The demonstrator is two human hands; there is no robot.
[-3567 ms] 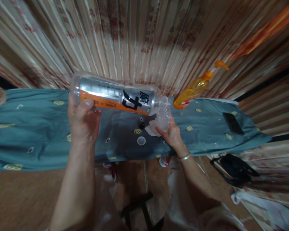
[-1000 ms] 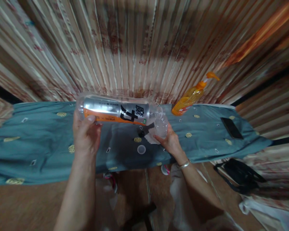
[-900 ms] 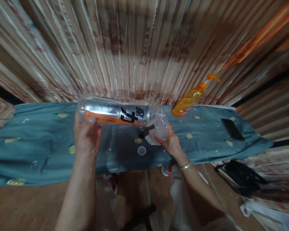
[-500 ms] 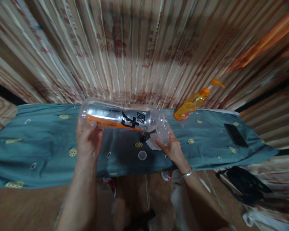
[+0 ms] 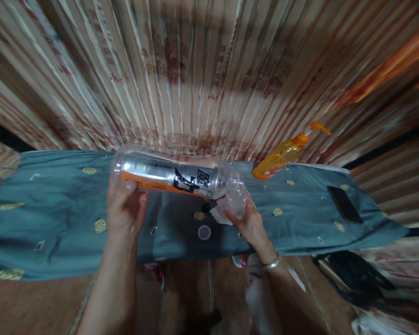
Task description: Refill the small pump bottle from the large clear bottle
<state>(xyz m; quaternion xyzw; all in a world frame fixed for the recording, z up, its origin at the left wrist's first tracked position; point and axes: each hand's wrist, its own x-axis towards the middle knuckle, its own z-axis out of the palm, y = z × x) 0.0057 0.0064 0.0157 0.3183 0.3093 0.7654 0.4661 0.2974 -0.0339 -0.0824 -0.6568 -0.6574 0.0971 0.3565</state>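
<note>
My left hand [image 5: 127, 202] is closed around the base end of a large clear plastic drink bottle [image 5: 167, 174] with a silver and orange label. The bottle lies nearly level in the air, its neck pointing right and slightly down. At its mouth, my right hand [image 5: 247, 218] grips a small clear container [image 5: 236, 195], tilted toward the bottle; whether liquid passes between them I cannot tell. Behind the right fingers a torn-edged white paper [image 5: 220, 212] shows on the cloth. A round translucent lid [image 5: 204, 232] and a small black cap-like thing [image 5: 206, 207] lie below the bottle.
An orange pump bottle [image 5: 279, 157] stands toward the back right of the green patterned tablecloth [image 5: 70, 209]. Farther right lies a black phone [image 5: 345, 204]. A pleated curtain [image 5: 195, 83] hangs behind the table, and a black bag [image 5: 356, 277] sits low at the right.
The view has shifted slightly, so table objects appear a little lower. The bottle's neck end dips slightly more. Both hands keep their holds.
</note>
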